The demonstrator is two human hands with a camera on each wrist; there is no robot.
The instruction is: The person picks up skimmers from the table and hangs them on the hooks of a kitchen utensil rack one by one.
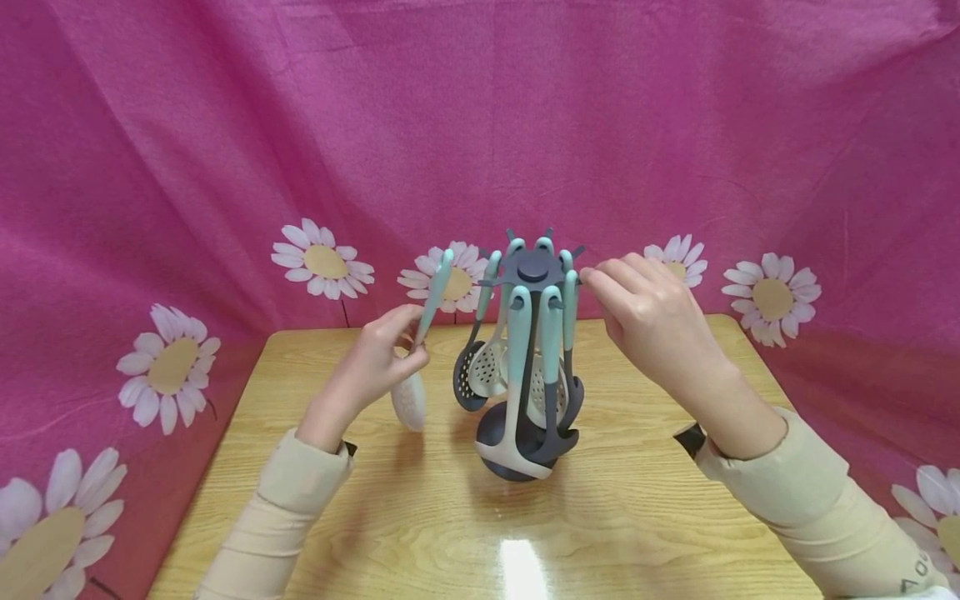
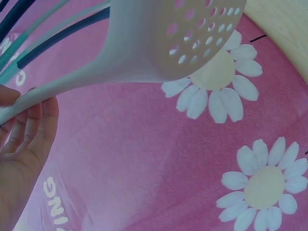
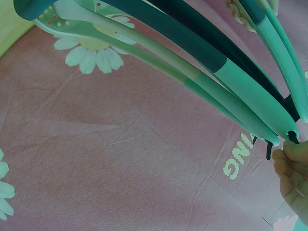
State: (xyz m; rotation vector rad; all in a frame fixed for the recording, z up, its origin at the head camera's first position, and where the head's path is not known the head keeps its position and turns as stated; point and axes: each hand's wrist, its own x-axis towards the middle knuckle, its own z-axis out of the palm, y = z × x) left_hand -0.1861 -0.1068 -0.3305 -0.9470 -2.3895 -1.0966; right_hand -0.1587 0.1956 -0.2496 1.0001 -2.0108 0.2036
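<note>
My left hand [image 1: 386, 350] grips a skimmer by its lower handle, left of a utensil rack [image 1: 533, 268]. The skimmer [image 2: 139, 43] has a white perforated head hanging down and a mint handle end tilted up. In the left wrist view, thumb and fingers close round its pale shaft. My right hand [image 1: 648, 312] is at the rack's right side, its fingertips pinching the end of a dark hook [image 3: 292, 137] beside a mint handle loop. From the rack's hooks hang several mint-handled utensils, among them a dark ladle [image 1: 504, 467] and a dark perforated spoon [image 1: 468, 379].
The rack stands on a wooden table [image 1: 360, 517], towards its back edge. A pink cloth [image 1: 465, 125] with printed daisies surrounds the table behind and at both sides. Another white perforated utensil [image 1: 487, 368] hangs on the rack's left side, near the held skimmer.
</note>
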